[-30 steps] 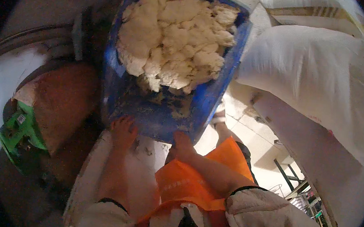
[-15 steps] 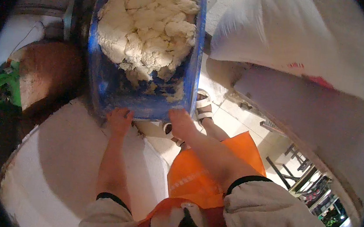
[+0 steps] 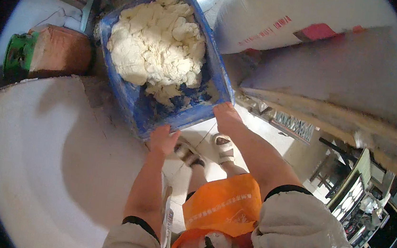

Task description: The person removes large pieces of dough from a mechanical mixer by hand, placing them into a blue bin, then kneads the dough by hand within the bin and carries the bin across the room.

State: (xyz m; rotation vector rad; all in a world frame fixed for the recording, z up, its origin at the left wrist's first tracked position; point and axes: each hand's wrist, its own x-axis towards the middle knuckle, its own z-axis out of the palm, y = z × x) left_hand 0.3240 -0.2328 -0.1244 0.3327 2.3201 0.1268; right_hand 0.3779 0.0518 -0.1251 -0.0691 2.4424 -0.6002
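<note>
A blue rectangular tub [image 3: 129,99] holds a large, lumpy mass of pale dough [image 3: 160,48], heaped toward its far side. Smeared dough bits cling to the bare bottom near me. My left hand [image 3: 162,139] is closed over the near rim close to its left corner, thumb sticking out to the right. Farther right, my right hand [image 3: 228,117] grips the same rim by the right corner. The fingertips of both hands are partly hidden at the rim. The tub sits at an angle, its near edge rising to the right in view.
A white-topped surface [image 3: 29,141] spreads on the left, beside an orange-brown drum with a green end [image 3: 21,54]. On the right, a big white sack [image 3: 304,14] rests on a wood-edged table [image 3: 319,111]. My sandalled feet [image 3: 225,148] stand on pale floor tiles.
The tub has turned counterclockwise in view, and its near rim now slants. My right hand has come to the rim's right corner. My view has shifted as well, with more table edge showing.
</note>
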